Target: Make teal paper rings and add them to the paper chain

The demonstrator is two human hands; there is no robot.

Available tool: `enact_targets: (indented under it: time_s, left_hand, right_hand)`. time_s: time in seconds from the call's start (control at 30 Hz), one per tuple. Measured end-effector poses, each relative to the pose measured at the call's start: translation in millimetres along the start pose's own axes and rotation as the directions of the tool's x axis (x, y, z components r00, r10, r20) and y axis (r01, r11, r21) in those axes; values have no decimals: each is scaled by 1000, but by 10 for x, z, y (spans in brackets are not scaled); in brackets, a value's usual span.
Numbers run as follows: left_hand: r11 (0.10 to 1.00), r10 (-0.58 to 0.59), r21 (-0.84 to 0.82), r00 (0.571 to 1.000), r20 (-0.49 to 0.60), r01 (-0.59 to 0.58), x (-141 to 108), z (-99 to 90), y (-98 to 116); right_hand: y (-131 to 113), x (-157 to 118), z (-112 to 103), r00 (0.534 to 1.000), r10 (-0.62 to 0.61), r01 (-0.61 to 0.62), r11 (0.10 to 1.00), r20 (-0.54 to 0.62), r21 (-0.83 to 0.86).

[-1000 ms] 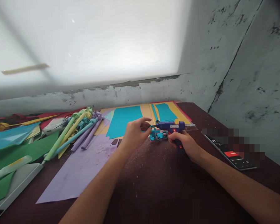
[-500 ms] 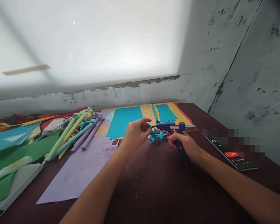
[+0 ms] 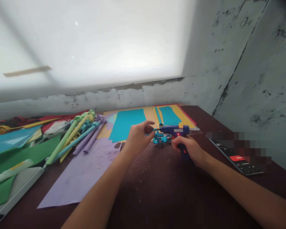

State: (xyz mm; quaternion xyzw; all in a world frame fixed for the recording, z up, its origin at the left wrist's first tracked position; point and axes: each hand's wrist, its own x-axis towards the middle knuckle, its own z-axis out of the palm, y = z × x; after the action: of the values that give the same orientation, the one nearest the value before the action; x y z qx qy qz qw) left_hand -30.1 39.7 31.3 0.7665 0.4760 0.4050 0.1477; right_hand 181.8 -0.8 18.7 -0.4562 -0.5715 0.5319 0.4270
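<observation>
My right hand (image 3: pixel 189 147) is wrapped round the handle of a dark blue hot glue gun (image 3: pixel 175 129), whose red light is lit and whose clear glue stick pokes out at the back. Its nozzle points left, close to the fingertips of my left hand (image 3: pixel 140 135). Between those pinched fingers is a curled blue paper strip (image 3: pixel 157 133); where the nozzle meets it is too small to make out. More curled blue strips (image 3: pixel 165 139) hang or lie just below the gun. Behind them, a rolled blue paper tube (image 3: pixel 158 116) lies on a yellow folder.
Blue paper sheets (image 3: pixel 127 122) and cut blue pieces (image 3: pixel 168 115) lie at the back. Left are a purple sheet (image 3: pixel 78 178), rolled paper stems with curled tops (image 3: pixel 64 141), green paper (image 3: pixel 43 149) and a glue bottle (image 3: pixel 14 171). A phone (image 3: pixel 235 157) lies right.
The blue paper strip at my left fingertips has shifted slightly by the nozzle. Both hands and the glue gun hold nearly the same place.
</observation>
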Motion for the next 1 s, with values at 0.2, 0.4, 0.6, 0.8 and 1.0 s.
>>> enact_targets:
  time_s: [0.2, 0.4, 0.6, 0.8, 1.0]
  left_hand:
    - [997, 28, 73, 1000, 4, -28, 3, 0, -7]
    - [973, 99, 205, 995, 24, -102, -4, -16, -10]
    - [942, 179, 285, 984, 22, -178, -11, -9, -38]
    - [911, 236, 340, 971, 29, -231, -6, -5, -56]
    - [860, 293, 410, 952, 90, -303, -7, -17, -99]
  right_hand:
    - [25, 1, -1, 1000, 11, -11, 1000, 0, 12]
    - [16, -4, 2, 1000, 11, -11, 1000, 0, -6]
    - [24, -8, -8, 1000, 19, -19, 1000, 3, -19]
    - [47, 17, 10, 999, 50, -49, 998, -21, 34]
    - [53, 23, 8, 998, 52, -51, 998, -17, 37]
